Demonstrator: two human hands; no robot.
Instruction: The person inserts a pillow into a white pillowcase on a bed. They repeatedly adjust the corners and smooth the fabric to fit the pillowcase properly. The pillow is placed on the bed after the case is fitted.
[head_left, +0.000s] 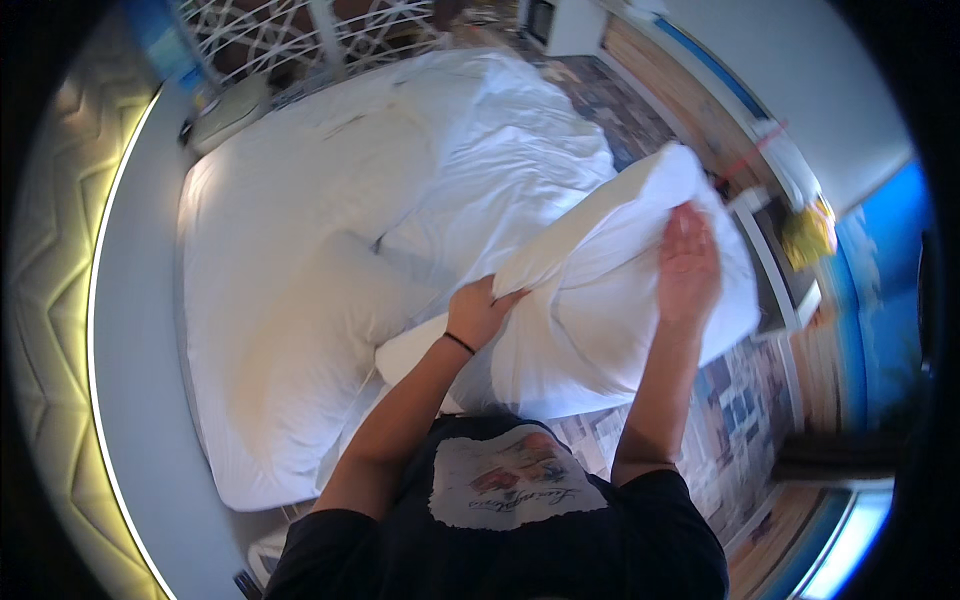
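Observation:
A bulky white piece of bedding (592, 330), a pillow in its cover or a folded duvet, is raised in front of my body. My left hand (480, 306) pinches the near end of its fabric edge, a dark band around the wrist. Blurred and flat, my right hand (688, 262) lies over the far part of the same piece with fingers stretched out; whether it touches the cloth is unclear. Under and beyond it spreads a bed with a rumpled white sheet (517, 150). A plump white pillow (322, 322) rests on the bed, left of my left hand.
Along the left runs a padded headboard wall (52, 360) with a light strip. A white lattice screen (315, 30) and a beige cushion-like object (231, 112) stand at the far side. Patterned flooring (739, 405), a low table (776, 277) and a yellow bag (810, 234) are right.

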